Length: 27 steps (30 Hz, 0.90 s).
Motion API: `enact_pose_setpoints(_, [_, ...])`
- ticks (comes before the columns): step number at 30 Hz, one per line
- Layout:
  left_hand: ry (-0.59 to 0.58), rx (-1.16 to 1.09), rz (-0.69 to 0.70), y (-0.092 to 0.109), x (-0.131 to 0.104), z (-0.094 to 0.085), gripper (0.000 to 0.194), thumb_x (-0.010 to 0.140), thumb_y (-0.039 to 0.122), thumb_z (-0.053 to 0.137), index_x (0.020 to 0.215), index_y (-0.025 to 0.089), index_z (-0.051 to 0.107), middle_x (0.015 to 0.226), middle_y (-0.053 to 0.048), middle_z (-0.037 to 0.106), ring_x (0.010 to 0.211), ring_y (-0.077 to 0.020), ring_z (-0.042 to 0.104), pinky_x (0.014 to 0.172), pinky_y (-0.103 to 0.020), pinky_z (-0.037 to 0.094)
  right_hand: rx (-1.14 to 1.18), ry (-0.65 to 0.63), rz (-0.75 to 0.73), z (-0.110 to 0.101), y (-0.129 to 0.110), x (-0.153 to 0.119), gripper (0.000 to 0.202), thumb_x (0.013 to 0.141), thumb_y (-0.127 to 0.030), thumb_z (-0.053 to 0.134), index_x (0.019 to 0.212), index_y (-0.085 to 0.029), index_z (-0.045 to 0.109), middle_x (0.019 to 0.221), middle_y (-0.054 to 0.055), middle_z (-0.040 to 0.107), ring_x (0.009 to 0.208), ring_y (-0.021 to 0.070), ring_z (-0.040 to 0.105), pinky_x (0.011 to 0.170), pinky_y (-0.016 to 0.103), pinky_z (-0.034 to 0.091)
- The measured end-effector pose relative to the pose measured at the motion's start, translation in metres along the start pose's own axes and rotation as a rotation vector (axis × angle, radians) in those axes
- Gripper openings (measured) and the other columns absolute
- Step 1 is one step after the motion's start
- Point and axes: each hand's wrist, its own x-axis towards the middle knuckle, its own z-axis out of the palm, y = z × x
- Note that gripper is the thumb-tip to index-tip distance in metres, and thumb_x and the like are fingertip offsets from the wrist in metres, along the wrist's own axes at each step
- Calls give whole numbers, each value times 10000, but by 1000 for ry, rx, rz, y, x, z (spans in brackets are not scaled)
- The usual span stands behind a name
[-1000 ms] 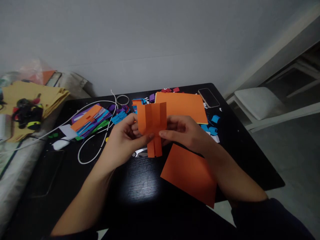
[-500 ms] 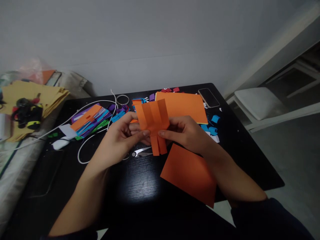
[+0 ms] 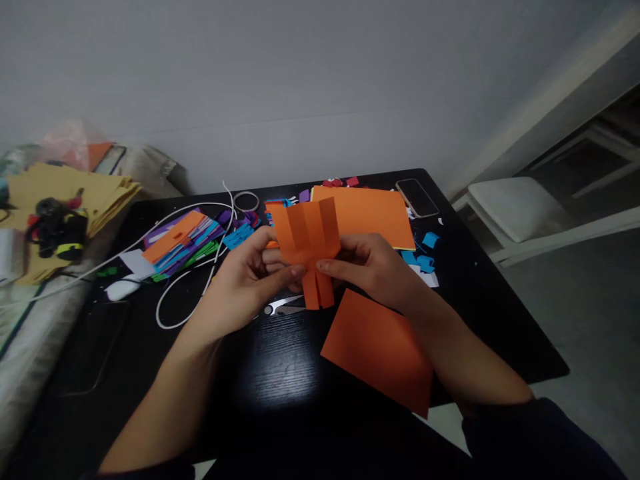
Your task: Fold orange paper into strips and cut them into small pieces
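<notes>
Folded orange paper (image 3: 310, 233) is positioned between the two hands, raised above the black worktop (image 3: 280, 407). The left hand (image 3: 245, 277) grasps its left side and the right hand (image 3: 375, 267) grasps its right side, each with the thumb on the near face at the narrowing. The wide, creased section extends above the thumbs; the narrow, split section extends below. Scissors (image 3: 283, 307) lie on the worktop beyond the left wrist, partly hidden. A loose orange sheet (image 3: 380, 350) lies below the right hand, near the right forearm
</notes>
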Motion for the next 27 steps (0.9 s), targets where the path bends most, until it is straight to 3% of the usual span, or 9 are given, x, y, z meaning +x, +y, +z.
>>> enact_pose_setpoints(9, [-54, 40, 17, 2, -5, -8, 308, 979, 260, 726, 1251, 223, 587, 891, -49, 830, 741, -193, 811, 704, -274, 674, -50, 39, 11, -4, 1, 0, 293, 811, -422, 877, 969, -185, 806, 910, 45, 799, 859, 199, 753, 777, 332, 636])
enact_pose_setpoints(12, [-19, 57, 37, 2, -6, -15, 305, 990, 254, 708, 1266, 229, 580, 857, -55, 832, 749, -202, 815, 715, -289, 680, -72, 46, -3, -5, 2, 0, 279, 825, -418, 862, 970, -187, 806, 913, 47, 797, 863, 195, 744, 774, 327, 623])
enact_pose_setpoints(16, [58, 31, 81, 2, -6, -16, 320, 955, 215, 740, 1255, 237, 632, 926, -37, 821, 798, -178, 805, 752, -271, 669, -90, 43, -6, -5, 4, 1, 289, 825, -424, 856, 982, -187, 799, 926, 52, 796, 874, 201, 736, 780, 340, 612])
enact_pose_setpoints(20, [61, 61, 78, 0, -3, -2, 370, 826, 222, 867, 1159, 201, 706, 906, -29, 796, 713, -147, 751, 665, -235, 634, -87, 19, 9, -2, 5, 1, 249, 811, -383, 873, 939, -188, 785, 871, 32, 781, 831, 180, 726, 754, 312, 593])
enact_pose_setpoints(23, [147, 105, 59, -2, -1, 7, 316, 771, 241, 914, 1011, 180, 717, 763, -7, 754, 631, -149, 713, 607, -243, 616, -74, 87, -28, 1, 4, 1, 214, 776, -332, 904, 840, -189, 757, 779, -2, 740, 727, 137, 687, 678, 268, 561])
enact_pose_setpoints(27, [244, 205, 63, -4, -3, 7, 344, 727, 267, 945, 981, 183, 729, 827, -22, 766, 664, -174, 722, 609, -265, 609, -9, 203, -83, 3, 4, 1, 261, 726, -335, 939, 850, -201, 754, 823, 3, 766, 770, 149, 719, 738, 288, 597])
